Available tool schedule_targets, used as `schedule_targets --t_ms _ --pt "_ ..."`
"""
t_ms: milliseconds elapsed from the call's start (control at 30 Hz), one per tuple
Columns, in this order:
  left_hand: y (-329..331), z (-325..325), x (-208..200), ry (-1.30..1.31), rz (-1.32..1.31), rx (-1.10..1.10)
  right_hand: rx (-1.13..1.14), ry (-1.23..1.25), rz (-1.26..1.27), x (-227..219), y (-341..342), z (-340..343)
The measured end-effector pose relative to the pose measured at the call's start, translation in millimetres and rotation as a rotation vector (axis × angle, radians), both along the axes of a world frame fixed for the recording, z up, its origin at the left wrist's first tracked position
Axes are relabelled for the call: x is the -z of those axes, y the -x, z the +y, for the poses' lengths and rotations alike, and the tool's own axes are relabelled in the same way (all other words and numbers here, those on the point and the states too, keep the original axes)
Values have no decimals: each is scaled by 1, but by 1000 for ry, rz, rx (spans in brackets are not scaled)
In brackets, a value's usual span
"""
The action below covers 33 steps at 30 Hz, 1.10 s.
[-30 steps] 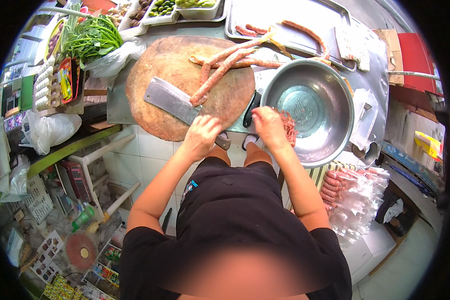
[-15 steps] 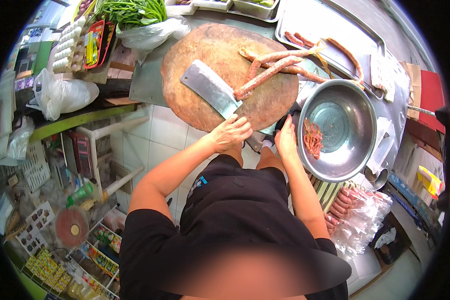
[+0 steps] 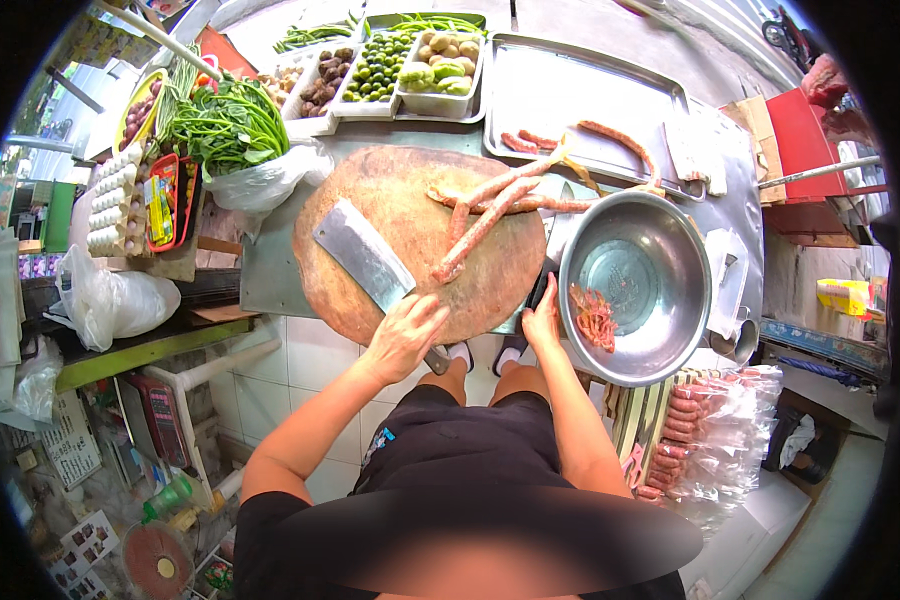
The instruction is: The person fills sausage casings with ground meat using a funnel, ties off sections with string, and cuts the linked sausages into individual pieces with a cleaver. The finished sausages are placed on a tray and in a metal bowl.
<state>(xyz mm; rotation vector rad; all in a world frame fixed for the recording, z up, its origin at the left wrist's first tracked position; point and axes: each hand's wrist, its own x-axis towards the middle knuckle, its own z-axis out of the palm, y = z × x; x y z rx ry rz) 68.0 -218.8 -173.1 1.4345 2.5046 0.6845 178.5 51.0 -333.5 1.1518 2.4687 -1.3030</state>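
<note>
So | L hand (image 3: 408, 337) curled over cleaver (image 3: 365, 256) hndl — grip unclear | R hand (image 3: 542, 322) by bowl (image 3: 667, 300) — grip unclear

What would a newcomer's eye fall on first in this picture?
Probably the large round chopping board in the upper middle, with a broad cleaver on its left part and long sausages across its right. Next, perhaps, the shiny metal bowl beside it on the right, with reddish scraps inside. Bright green leaves at the upper left may also attract.
</note>
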Motion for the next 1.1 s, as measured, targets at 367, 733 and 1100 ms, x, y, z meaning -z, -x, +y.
schedule_targets --t_ms 367,733,1100 --pt "66 75 30 175 200 -123 517 876 372 -37 -17 -18" --pt "78 55 24 45 138 -414 498 1260 427 -118 -57 -54" --pt "228 66 29 227 336 -489 455 1203 507 -144 -37 -77"
